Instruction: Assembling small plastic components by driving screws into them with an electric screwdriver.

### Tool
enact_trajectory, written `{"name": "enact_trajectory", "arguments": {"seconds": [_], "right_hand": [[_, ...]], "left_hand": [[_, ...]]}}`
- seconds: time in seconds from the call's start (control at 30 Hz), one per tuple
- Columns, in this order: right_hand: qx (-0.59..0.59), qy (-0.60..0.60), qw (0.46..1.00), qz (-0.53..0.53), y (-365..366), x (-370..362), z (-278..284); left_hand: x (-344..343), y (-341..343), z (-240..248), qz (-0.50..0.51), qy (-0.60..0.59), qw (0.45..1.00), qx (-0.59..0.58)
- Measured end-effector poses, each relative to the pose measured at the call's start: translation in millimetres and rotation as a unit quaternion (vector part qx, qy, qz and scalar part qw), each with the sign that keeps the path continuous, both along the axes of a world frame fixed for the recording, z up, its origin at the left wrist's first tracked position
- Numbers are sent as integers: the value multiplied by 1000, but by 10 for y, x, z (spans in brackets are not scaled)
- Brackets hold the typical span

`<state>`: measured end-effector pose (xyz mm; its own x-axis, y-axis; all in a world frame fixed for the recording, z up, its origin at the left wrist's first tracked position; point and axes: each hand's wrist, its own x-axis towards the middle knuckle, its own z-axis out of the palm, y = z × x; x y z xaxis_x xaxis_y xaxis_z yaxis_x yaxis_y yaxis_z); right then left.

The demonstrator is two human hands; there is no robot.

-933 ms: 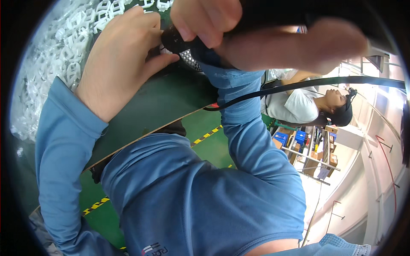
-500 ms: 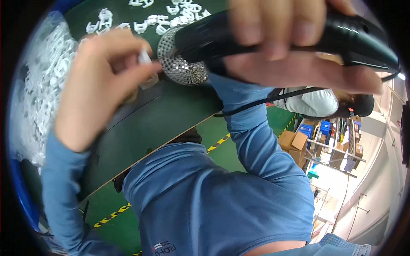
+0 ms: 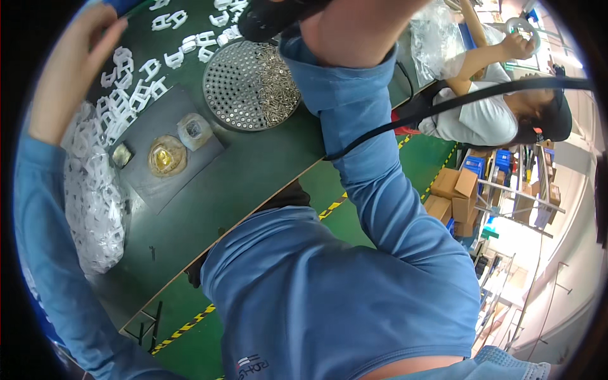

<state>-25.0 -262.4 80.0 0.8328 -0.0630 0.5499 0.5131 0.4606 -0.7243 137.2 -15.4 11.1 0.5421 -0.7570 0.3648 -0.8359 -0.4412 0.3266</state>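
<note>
My left hand (image 3: pixel 79 69) is raised at the upper left, thumb apart from the fingers, near a blue edge (image 3: pixel 120 5). I see nothing in it. At the top, my right hand (image 3: pixel 351 28) shows only in part, its fingers beyond the picture, beside a black corded electric screwdriver (image 3: pixel 272 18) held above the table. Below this lies a round perforated metal tray (image 3: pixel 223 95) with small screws (image 3: pixel 277 88) heaped on its right side. A dark plate (image 3: pixel 166 193) bears a round fixture with a yellow middle (image 3: pixel 167 157) and a translucent block (image 3: pixel 194 131).
White plastic parts (image 3: pixel 130 101) lie scattered on the dark green table (image 3: pixel 253 158). A clear bag (image 3: pixel 95 221) full of such parts is at its left. A small metal block (image 3: pixel 121 155) sits by the plate. A co-worker (image 3: pixel 481 120) and cardboard boxes (image 3: pixel 456 190) are at the right.
My left hand has moved up and left, away from the fixture, and the white part in its fingers no longer shows. My right hand and the screwdriver have risen toward the top edge.
</note>
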Motion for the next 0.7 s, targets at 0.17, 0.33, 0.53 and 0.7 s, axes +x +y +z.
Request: {"name": "enact_trajectory", "arguments": {"seconds": [0.17, 0.33, 0.53, 0.7], "right_hand": [[-100, -109, 986, -82, -63, 16, -53], [-126, 30, 984, -126, -5, -131, 88], [-148, 27, 985, -84, -53, -80, -44], [-145, 38, 988, -45, -111, -73, -17]], "left_hand": [[-101, -147, -296, -11, -78, 997, 25], [-49, -110, -352, -21, 34, 999, -29], [-83, -28, -330, 21, 72, 997, 3], [-500, -373, 9, -57, 8, 997, -45]]}}
